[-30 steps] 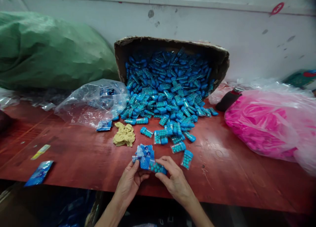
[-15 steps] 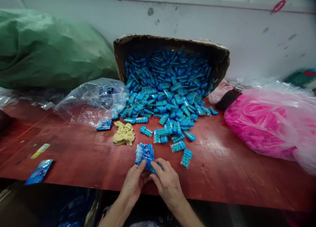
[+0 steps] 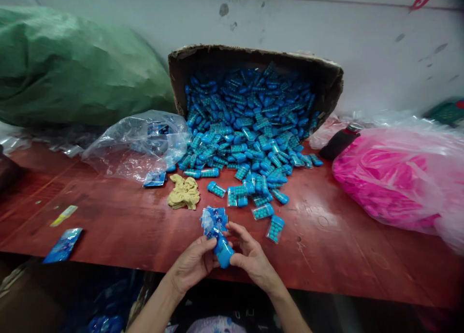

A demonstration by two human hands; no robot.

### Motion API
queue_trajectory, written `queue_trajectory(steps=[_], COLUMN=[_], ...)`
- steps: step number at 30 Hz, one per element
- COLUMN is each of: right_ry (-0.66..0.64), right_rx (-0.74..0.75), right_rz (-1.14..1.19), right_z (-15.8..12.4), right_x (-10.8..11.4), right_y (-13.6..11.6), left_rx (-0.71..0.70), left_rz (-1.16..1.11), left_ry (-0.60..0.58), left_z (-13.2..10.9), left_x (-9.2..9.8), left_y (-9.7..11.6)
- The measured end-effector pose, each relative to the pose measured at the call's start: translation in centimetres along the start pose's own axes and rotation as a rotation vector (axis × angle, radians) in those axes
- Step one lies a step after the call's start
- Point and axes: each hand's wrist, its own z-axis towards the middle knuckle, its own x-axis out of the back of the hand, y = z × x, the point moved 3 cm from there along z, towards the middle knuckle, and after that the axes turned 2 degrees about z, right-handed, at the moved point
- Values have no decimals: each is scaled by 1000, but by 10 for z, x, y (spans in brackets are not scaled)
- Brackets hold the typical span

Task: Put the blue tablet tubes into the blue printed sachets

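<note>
My left hand [image 3: 195,261] is closed on a small blue bottle [image 3: 224,252], tilted with its rounded blue end toward me. Its far end meets blue printed packets [image 3: 213,219] on the table; whether it sits inside one I cannot make out. My right hand [image 3: 252,255] has its thumb against the bottle's near end, with the index finger spread away beside the packets. Just beyond lie loose clear bottles of turquoise balls with blue caps, one [image 3: 276,228] to the right. More of them spill from a tipped cardboard box [image 3: 335,89].
Left of the box are a clear plastic bag [image 3: 116,144], a crumpled yellow cloth [image 3: 183,192] and a big green sack [image 3: 79,72]. A blue packet [image 3: 63,246] lies near the front edge. At right, a pink-filled bag [image 3: 384,178] stands beside a dark bottle [image 3: 340,140].
The blue bottle now shows between my hands, its rounded end toward me. My right index finger has opened away from the thumb. The view has shifted slightly.
</note>
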Motion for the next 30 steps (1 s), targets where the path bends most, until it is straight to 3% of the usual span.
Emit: queue_trajectory(steps=[5,11,17,24,27,30], right_ry=[-83,-18,81,285,224,119], right_rx=[-110,-19,66,179,141,162], right_rz=[93,-60,-241,-391,-320,-404], right_z=[1,-4,-8,-10,-7,0], right_x=[-5,-3,-3,-7,-8,-7], right_y=[-4,3,2,19,18,7], left_rx=[0,-45,-111,-127,-133,-231], left_rz=[-18,-41,-134,-173,-153,-127], left_ry=[-50,-54,80,256,242,295], left_z=[-3,-6,-5,-3,-3,-13], left_x=[-5,-10,-16,-28,-26,-8], left_y=[-4,-10,-27,-39,-31,-3])
